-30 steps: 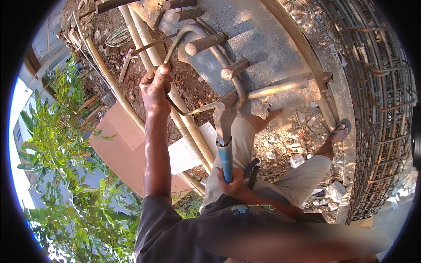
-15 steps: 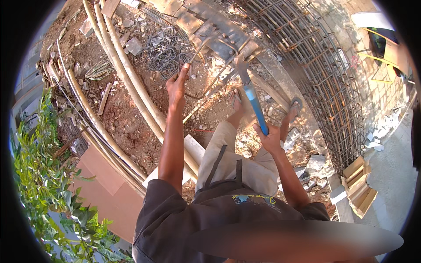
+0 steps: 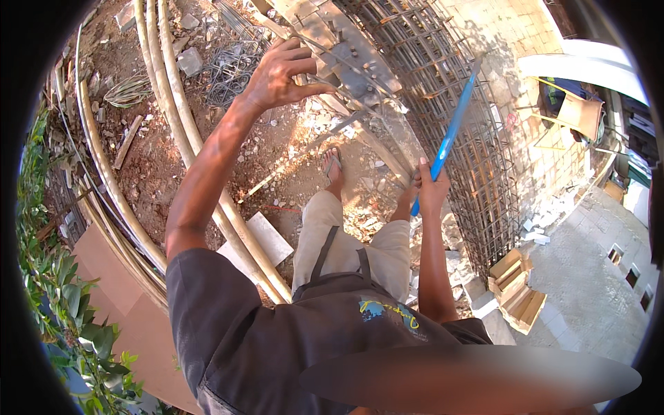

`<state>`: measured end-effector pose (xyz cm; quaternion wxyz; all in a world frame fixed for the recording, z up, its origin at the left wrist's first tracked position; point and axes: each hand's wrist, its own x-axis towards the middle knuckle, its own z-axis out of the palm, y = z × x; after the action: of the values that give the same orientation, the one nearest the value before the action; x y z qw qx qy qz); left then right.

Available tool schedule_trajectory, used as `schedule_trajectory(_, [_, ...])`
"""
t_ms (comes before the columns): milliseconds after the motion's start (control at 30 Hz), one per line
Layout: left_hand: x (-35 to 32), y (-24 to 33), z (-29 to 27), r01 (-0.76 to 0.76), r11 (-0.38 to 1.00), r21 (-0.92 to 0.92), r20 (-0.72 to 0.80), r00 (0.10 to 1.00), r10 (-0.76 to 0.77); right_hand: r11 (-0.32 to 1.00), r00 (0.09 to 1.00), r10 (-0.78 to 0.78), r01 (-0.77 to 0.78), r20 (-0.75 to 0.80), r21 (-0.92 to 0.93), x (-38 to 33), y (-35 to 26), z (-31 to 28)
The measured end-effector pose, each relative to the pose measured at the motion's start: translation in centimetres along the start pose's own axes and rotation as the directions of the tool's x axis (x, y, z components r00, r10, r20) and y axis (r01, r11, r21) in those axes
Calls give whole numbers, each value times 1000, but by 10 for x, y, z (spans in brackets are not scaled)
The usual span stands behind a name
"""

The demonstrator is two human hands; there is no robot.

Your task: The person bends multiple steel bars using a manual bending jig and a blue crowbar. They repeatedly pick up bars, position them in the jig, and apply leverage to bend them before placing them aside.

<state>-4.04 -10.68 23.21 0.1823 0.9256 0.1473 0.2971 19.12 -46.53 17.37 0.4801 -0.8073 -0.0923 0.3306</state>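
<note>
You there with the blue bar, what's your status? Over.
Right hand closed on blue bar, slanting away rightward. Left hand curled near pegged bench; grip unclear. Steel cage behind bar in view; contact unclear.

Your materials, by clock position:

- 12: worktop, dull grey metal plate; boards, rough matt wood.
- 1 to 3: reinforcement cage, bare metal bars, matt, browned in patches.
- 2: your tool's blue handle, smooth and glossy; plastic or paint, cannot tell which.
- 4: folded carton, matt brown cardboard.
- 6: your shirt, soft dark matt cloth; your trousers, pale creased cloth.
- 8: brown panel, smooth, matt, material uncertain; leaves, glossy.
- 10: poles, pale, smooth, wood-like; soil, rough, crumbly.
- 11: tangled pieces, dull grey metal.
</note>
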Motion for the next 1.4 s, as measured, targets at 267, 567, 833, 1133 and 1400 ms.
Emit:
schedule_trajectory(267, [2, -102, 6, -158, 985, 65, 491, 864, 106, 971, 977, 215, -213, 8, -106, -55, 49, -31])
schedule_trajectory(567, [-38, -117, 66, 597, 802, 20, -329, 761, -558, 933, 934, 338, -317, 115, -173, -83, 26, -11])
schedule_trajectory(833, [-17, -95, 141, 198, -409, -891, 383, -156, -910, 943, 986, 77, -24, 145, -332, -70, -15, -20])
schedule_trajectory(1133, [-26, -123, 165, 275, -364, -890, 308, -227, -924, 610, 969, -16, 204, 246, -765, 51, -67, -100])
schedule_trajectory(1400, [-24, -125, 157, 345, -337, -876, 265, -238, -934, 278, 850, -6, 507, 526, -816, 200, -122, -108])
